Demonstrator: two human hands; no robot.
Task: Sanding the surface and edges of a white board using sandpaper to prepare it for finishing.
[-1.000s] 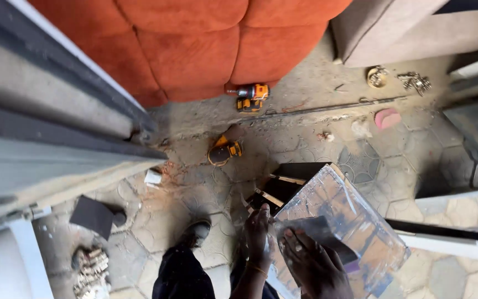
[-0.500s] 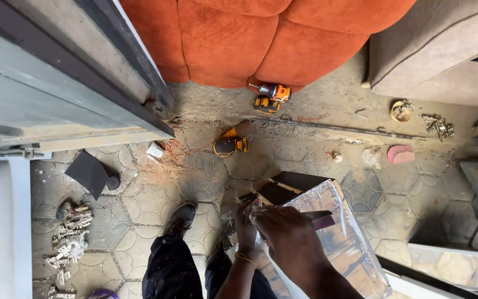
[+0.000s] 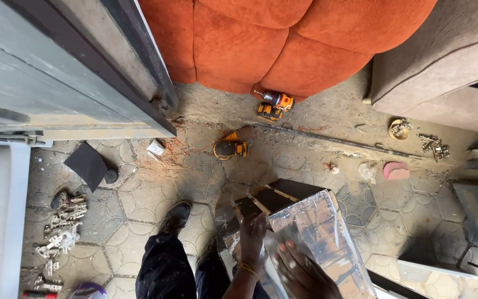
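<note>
The left hand (image 3: 252,242) lies flat with fingers spread on the clear plastic wrap (image 3: 319,238) over a dark board (image 3: 283,194) that stands on the paved floor (image 3: 139,194). The right hand (image 3: 300,271) presses open on the wrap lower down. Half a second ago this hand lay higher, covering the left.
</note>
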